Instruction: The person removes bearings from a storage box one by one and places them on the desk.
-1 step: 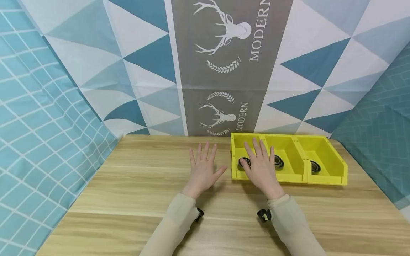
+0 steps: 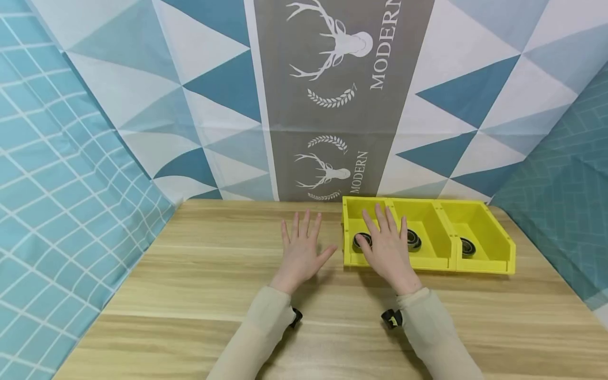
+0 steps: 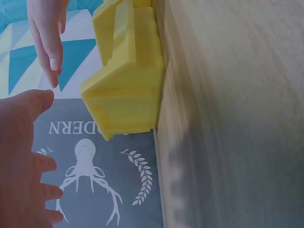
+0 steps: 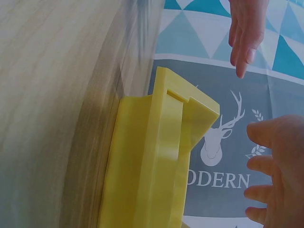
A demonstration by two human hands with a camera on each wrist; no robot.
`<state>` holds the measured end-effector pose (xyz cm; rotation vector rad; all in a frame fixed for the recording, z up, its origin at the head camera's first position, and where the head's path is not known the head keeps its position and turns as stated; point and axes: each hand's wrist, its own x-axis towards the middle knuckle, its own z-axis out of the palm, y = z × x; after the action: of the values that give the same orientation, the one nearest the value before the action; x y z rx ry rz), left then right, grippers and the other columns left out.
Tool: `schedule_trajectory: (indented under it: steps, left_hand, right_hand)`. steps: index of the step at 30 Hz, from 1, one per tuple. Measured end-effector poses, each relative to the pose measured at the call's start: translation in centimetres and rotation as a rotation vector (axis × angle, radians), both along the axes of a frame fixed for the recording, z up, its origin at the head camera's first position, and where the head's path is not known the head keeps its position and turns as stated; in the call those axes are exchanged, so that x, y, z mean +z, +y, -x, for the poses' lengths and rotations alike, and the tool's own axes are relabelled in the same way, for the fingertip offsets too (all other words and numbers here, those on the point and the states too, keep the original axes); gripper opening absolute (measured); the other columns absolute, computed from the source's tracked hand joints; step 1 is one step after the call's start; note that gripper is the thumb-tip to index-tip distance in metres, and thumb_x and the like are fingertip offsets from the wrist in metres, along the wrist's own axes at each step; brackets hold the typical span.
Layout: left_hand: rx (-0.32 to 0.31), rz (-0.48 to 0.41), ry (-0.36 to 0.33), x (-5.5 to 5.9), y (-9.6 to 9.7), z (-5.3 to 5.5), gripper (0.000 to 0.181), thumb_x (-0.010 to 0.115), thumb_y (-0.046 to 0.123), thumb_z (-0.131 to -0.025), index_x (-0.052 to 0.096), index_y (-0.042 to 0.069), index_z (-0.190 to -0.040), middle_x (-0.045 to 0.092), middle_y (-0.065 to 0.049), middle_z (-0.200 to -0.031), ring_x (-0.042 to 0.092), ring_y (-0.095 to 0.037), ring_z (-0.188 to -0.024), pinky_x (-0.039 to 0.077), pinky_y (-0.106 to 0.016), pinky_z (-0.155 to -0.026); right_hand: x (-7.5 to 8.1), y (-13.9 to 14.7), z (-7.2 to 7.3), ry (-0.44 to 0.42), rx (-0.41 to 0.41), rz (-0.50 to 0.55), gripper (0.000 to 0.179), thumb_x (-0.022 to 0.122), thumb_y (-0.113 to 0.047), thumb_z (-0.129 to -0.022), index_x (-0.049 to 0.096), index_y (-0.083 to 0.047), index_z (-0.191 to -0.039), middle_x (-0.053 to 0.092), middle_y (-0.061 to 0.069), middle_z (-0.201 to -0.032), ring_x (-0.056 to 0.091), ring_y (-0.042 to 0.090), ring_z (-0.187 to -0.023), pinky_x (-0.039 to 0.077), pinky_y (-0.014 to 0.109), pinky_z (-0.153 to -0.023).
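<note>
Three joined yellow plastic bins (image 2: 429, 232) sit at the wooden table's (image 2: 190, 274) far edge, each holding a dark coiled roll (image 2: 467, 247). The right hand (image 2: 387, 248) hovers flat, fingers spread, over the leftmost bin, probably not touching. The left hand (image 2: 301, 250) is splayed over bare wood just beside it. Only the wrist views show the bin's smooth, angular side wall (image 3: 126, 90).

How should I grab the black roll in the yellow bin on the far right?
Come from above: the yellow bin is open on top, with walls all around. The black roll lies flat near the front wall, so probably pinch its outer rim, or hook a finger into its middle. The right hand is nearer.
</note>
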<state>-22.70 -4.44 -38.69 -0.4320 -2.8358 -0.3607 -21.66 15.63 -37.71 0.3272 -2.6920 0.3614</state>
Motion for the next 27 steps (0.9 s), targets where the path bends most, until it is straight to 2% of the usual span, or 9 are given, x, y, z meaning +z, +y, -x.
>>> schedule_trajectory:
  steps: [5, 9, 12, 15, 18, 22, 27]
  left_hand:
    - [0.006, 0.023, -0.005, 0.6, 0.1, 0.2, 0.08, 0.034, 0.066, -0.086, 0.013, 0.018, -0.147, 0.005, -0.009, -0.152, 0.0, -0.035, -0.138, -0.008, -0.057, -0.106]
    - [-0.018, 0.015, -0.038, 0.7, 0.5, 0.2, 0.081, 0.035, 0.065, -0.086, 0.013, 0.016, -0.147, 0.006, -0.009, -0.152, 0.001, -0.035, -0.138, -0.006, -0.057, -0.106]
    - [-0.07, -0.059, -0.071, 0.5, 0.9, 0.2, 0.08, 0.043, 0.058, -0.087, 0.019, 0.009, -0.145, 0.014, -0.013, -0.151, 0.009, -0.035, -0.138, -0.001, -0.057, -0.108]
    - [-0.13, -0.178, -0.124, -0.1, 1.7, 0.5, 0.075, 0.053, 0.048, -0.087, 0.028, 0.003, -0.141, 0.026, -0.015, -0.147, 0.021, -0.034, -0.136, 0.011, -0.052, -0.11]
    - [-0.174, -0.314, -0.205, -0.8, 2.6, 0.9, 0.07, 0.058, 0.039, -0.087, 0.032, 0.001, -0.139, 0.034, -0.016, -0.143, 0.031, -0.032, -0.132, 0.023, -0.047, -0.108]
    - [-0.183, -0.419, -0.311, -1.8, 3.8, 1.1, 0.066, 0.058, 0.034, -0.088, 0.032, 0.002, -0.139, 0.038, -0.015, -0.141, 0.037, -0.029, -0.128, 0.031, -0.042, -0.105]
    - [-0.168, -0.481, -0.347, -2.5, 4.5, 1.1, 0.06, 0.056, 0.027, -0.09, 0.032, 0.003, -0.14, 0.044, -0.014, -0.136, 0.043, -0.027, -0.124, 0.036, -0.04, -0.102]
  right_hand:
    - [0.1, 0.0, 0.1, -0.005, -0.004, 0.0, 0.056, 0.047, -0.037, -0.093, 0.032, -0.014, -0.142, 0.02, 0.018, -0.149, 0.012, 0.038, -0.137, -0.001, 0.059, -0.107]
    - [0.1, -0.1, 0.0, -0.012, 0.004, 0.001, 0.055, 0.049, -0.033, -0.093, 0.033, -0.012, -0.141, 0.024, 0.019, -0.147, 0.017, 0.038, -0.135, 0.004, 0.059, -0.107]
    - [0.1, -0.2, 0.1, 0.003, 0.024, 0.007, 0.053, 0.051, -0.027, -0.092, 0.036, -0.009, -0.139, 0.031, 0.021, -0.143, 0.025, 0.039, -0.132, 0.013, 0.058, -0.107]
    - [0.0, -0.1, 0.4, 0.006, 0.043, 0.026, 0.049, 0.053, -0.019, -0.091, 0.04, -0.004, -0.136, 0.04, 0.023, -0.137, 0.036, 0.04, -0.126, 0.026, 0.055, -0.103]
    - [-0.2, 0.0, 0.8, -0.047, 0.052, 0.054, 0.046, 0.052, -0.016, -0.091, 0.042, -0.002, -0.134, 0.046, 0.024, -0.13, 0.044, 0.04, -0.119, 0.037, 0.052, -0.097]
    - [-0.7, 0.0, 1.6, -0.154, 0.041, 0.082, 0.044, 0.052, -0.015, -0.091, 0.044, -0.001, -0.132, 0.049, 0.024, -0.127, 0.048, 0.038, -0.115, 0.043, 0.051, -0.09]
    - [-1.2, 0.0, 2.8, -0.263, 0.037, 0.061, 0.047, 0.055, -0.02, -0.09, 0.045, 0.001, -0.131, 0.048, 0.026, -0.126, 0.049, 0.04, -0.112, 0.042, 0.051, -0.091]
